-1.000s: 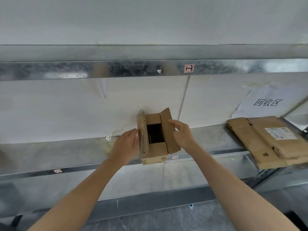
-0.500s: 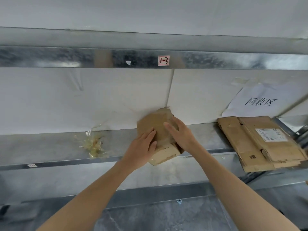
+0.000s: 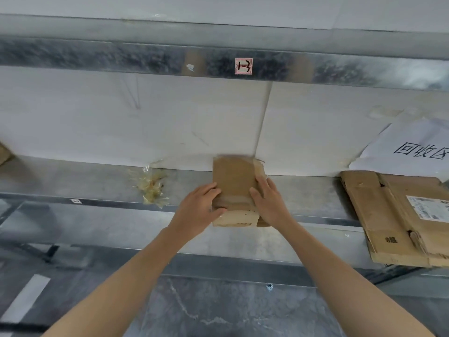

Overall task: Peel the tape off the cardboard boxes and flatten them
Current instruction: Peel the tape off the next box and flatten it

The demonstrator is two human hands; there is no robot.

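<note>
Pressing down on a flattened cardboard box [image 3: 234,181] with both hands, at the middle of a galvanised metal shelf [image 3: 73,181]. Lying lengthwise there, far end blurred and close to the white back panel [image 3: 170,122], near end jutting out past the shelf's front lip. Resting palm-down at the box's left edge with the left hand [image 3: 198,210]: fingers close together and lightly bent on the top face, thumb reaching in toward the middle. Matching that at the right edge with the right hand [image 3: 269,203]: thumb on the top face, fingers fairly straight along a loose side flap. Cannot tell whether any fingertip hooks under the cardboard. Crossing the box between the two thumbs, what looks like a strip of clear tape [image 3: 234,200], pale and glossy.

Left of the box on the same shelf, well apart from it, a crumpled wad of peeled tape [image 3: 151,188], yellowish and clear. Far to the right, a stack of flattened cardboard boxes [image 3: 398,220] hanging over the front lip, the topmost bearing a white shipping label [image 3: 427,210]. Behind that stack, leaning on the back panel, a white paper sign [image 3: 413,147] with black characters. Overhead, an upper shelf rail [image 3: 121,57] with a small red-bordered tag [image 3: 243,66] directly above the box. Below, grey marbled floor [image 3: 218,312].
</note>
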